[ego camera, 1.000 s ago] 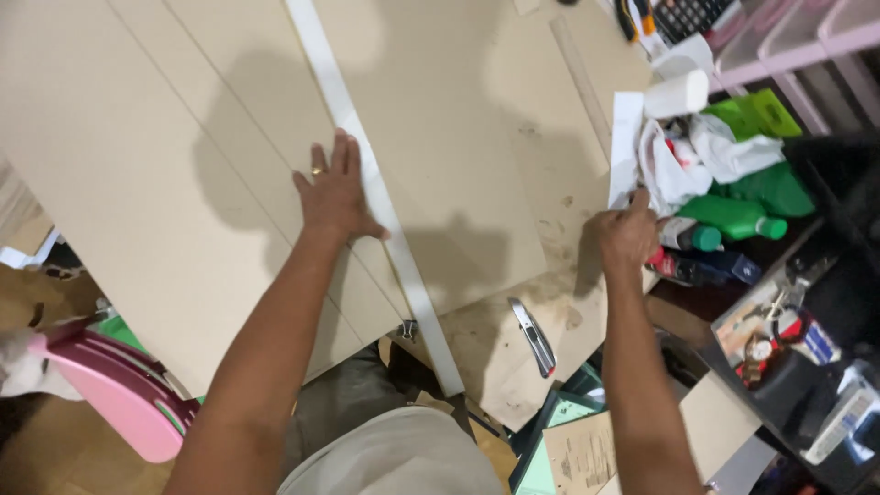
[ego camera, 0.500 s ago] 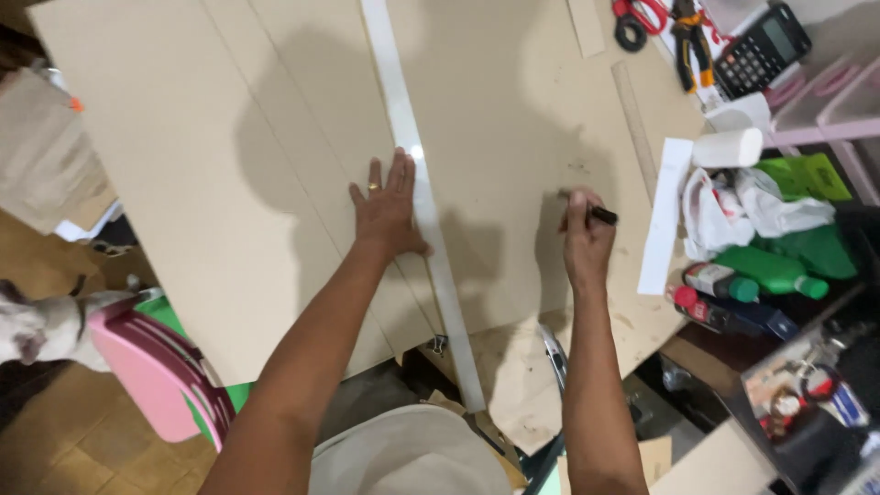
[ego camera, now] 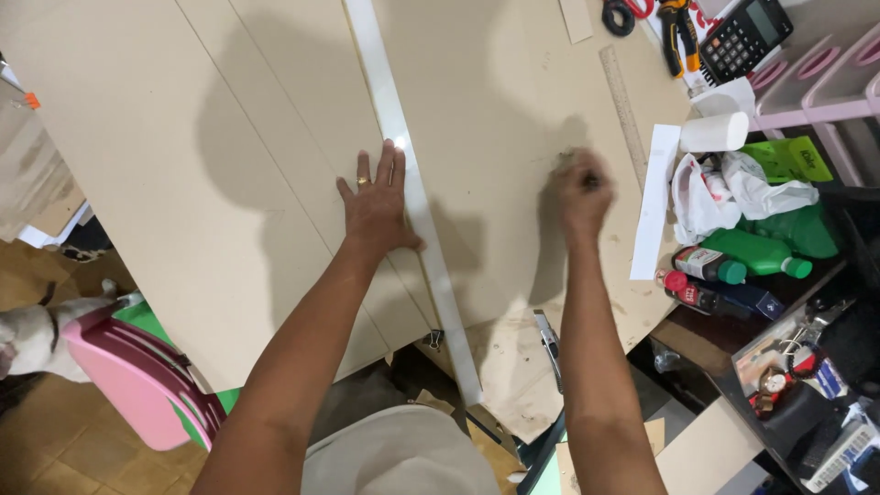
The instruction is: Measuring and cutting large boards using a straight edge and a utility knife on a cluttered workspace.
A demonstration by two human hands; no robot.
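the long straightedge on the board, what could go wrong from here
The left hand pins the long white straightedge at one spot only, so its far ends could pivot and skew any line on the tan board. The right hand, blurred and closed around something small and dark, is away from the edge. The board overhangs near the utility knife, which could get knocked off.

Calculator [ego camera: 744, 38], green bottle [ego camera: 757, 253], pink stool [ego camera: 147, 378], paper roll [ego camera: 715, 132].

Matt tan cardboard sheet [ego camera: 229, 156] looks smooth and dusty, the long straightedge [ego camera: 403, 174] across it gleams like glossy pale metal, while green plastic bottles [ego camera: 756, 254] shine beside crinkled white plastic bags [ego camera: 724, 188].
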